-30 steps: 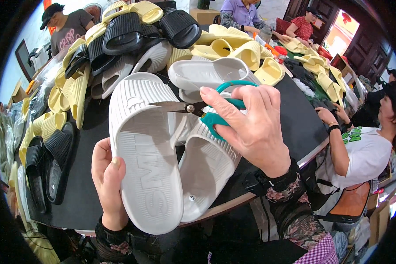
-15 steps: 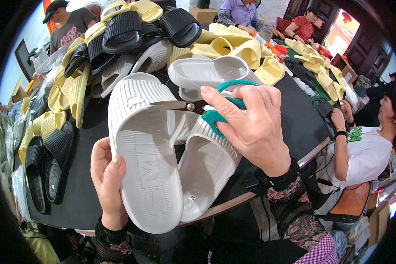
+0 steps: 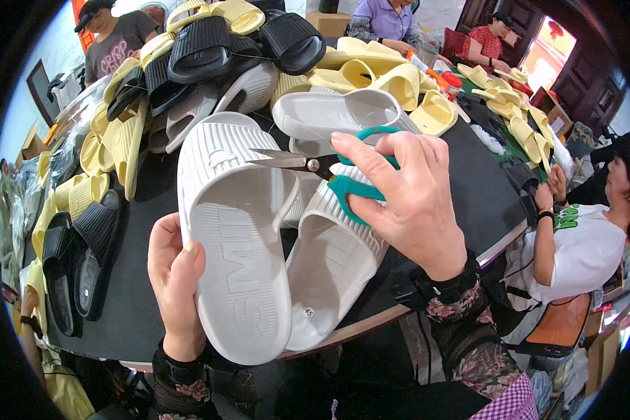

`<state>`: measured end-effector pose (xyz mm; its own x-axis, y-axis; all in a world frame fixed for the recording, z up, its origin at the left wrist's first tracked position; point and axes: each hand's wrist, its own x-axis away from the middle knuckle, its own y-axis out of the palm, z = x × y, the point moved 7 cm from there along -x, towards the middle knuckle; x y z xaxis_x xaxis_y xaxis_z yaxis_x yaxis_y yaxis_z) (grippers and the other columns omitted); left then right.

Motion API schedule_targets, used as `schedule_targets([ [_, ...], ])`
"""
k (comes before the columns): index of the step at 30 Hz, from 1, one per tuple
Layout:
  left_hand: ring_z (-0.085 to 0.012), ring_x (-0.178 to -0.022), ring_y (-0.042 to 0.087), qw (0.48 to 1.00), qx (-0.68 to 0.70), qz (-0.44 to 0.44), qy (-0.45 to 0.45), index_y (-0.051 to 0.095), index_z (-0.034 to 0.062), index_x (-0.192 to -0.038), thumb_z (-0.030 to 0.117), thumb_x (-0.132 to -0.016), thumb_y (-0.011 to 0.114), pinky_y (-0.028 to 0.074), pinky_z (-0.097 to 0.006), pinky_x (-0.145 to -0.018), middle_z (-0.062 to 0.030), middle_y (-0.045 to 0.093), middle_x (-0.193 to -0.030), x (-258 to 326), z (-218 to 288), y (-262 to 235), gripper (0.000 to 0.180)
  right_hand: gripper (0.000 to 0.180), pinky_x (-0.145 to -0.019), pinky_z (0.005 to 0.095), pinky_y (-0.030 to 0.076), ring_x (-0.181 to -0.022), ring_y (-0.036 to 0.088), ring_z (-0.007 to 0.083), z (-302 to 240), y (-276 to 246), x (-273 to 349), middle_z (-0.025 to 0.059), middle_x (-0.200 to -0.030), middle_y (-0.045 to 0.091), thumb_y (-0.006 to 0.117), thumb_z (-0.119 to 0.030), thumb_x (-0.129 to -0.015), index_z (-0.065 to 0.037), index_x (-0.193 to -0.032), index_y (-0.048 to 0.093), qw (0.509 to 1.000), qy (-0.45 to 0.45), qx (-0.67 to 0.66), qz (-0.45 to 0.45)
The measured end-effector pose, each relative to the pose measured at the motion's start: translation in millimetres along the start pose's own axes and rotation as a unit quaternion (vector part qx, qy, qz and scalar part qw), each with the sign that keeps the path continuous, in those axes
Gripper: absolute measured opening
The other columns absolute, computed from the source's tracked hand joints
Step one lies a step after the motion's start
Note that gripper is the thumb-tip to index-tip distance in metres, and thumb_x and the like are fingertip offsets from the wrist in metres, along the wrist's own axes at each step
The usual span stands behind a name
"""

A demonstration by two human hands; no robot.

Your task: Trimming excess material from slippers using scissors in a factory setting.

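My left hand [image 3: 178, 280] grips the outer side of a light grey slide sandal [image 3: 243, 315], its thumb over the footbed edge. The sandal is tilted up with its ribbed strap away from me. My right hand [image 3: 416, 206] has its fingers through the teal handles of a pair of scissors [image 3: 313, 165]. The blades are spread and point left, in front of the sandal's strap; whether they touch it I cannot tell. Beside and partly behind the held sandal lies a matching grey slide [image 3: 322, 297], below the scissors.
A heap of black, yellow and grey slides [image 3: 199, 52] covers the far side of the dark table [image 3: 136, 308]. A black pair [image 3: 84, 266] lies at left. More yellow slides [image 3: 528, 136] lie far right. Several people sit or stand around, one in a white shirt [image 3: 581, 238] at right.
The scissor blades have gone from closed to spread. My right hand has shifted slightly right and the held sandal has risen a little. A person's hand has come in at the left edge.
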<state>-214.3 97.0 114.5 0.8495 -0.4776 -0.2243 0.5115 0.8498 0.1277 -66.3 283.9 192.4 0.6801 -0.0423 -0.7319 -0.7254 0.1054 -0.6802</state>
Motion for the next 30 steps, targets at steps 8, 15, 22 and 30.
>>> schedule_targets([
  [8, -0.0115, -0.088, 0.052, 1.0, 0.003, -0.008, 0.001, 0.045, -0.0042, -0.109, 0.021, -0.079, 0.051, 0.041, -0.025, -0.082, -0.0112, 0.055, -0.095, 1.6, -0.9, 0.7, 0.04, 0.058, -0.081, 0.0358, 0.035, -0.086, 0.05, 0.0208, -1.8, 1.4, 0.9, 0.003, -0.086, 0.05, 0.074, -0.01, -0.059, -0.019, -0.115, 0.062, 1.0, -0.02, -0.001, 0.004],
  [15, -0.0127, -0.089, 0.052, 1.0, -0.001, -0.011, 0.016, 0.044, -0.0048, -0.109, 0.02, -0.078, 0.051, 0.041, -0.026, -0.083, -0.0124, 0.055, -0.097, 2.0, 1.8, 3.8, 0.04, 0.059, -0.08, 0.036, 0.035, -0.085, 0.05, 0.0203, -5.0, -1.3, 2.3, 0.0023, -0.086, 0.05, 0.074, -0.011, -0.059, -0.02, -0.117, 0.061, 0.999, -0.045, 0.016, 0.024],
  [22, -0.0126, -0.09, 0.052, 0.999, 0.013, -0.024, 0.02, 0.044, -0.0044, -0.109, 0.017, -0.077, 0.05, 0.04, -0.027, -0.085, -0.0117, 0.055, -0.098, 0.9, 0.2, -1.6, 0.039, 0.06, -0.08, 0.0359, 0.035, -0.083, 0.05, 0.0201, -9.0, 4.7, 2.2, 0.0024, -0.086, 0.05, 0.074, -0.011, -0.06, -0.019, -0.117, 0.061, 0.999, -0.043, 0.011, 0.025],
  [30, -0.0117, -0.085, 0.048, 0.999, -0.005, -0.037, 0.034, 0.046, -0.0058, -0.106, 0.02, -0.075, 0.051, 0.038, -0.024, -0.077, -0.0091, 0.052, -0.095, -0.3, 2.6, 6.9, 0.04, 0.055, -0.076, 0.034, 0.035, -0.077, 0.05, 0.0182, -0.3, 4.1, 5.0, 0.0002, -0.081, 0.049, 0.072, -0.013, -0.063, -0.016, -0.117, 0.06, 0.999, -0.041, 0.01, 0.007],
])
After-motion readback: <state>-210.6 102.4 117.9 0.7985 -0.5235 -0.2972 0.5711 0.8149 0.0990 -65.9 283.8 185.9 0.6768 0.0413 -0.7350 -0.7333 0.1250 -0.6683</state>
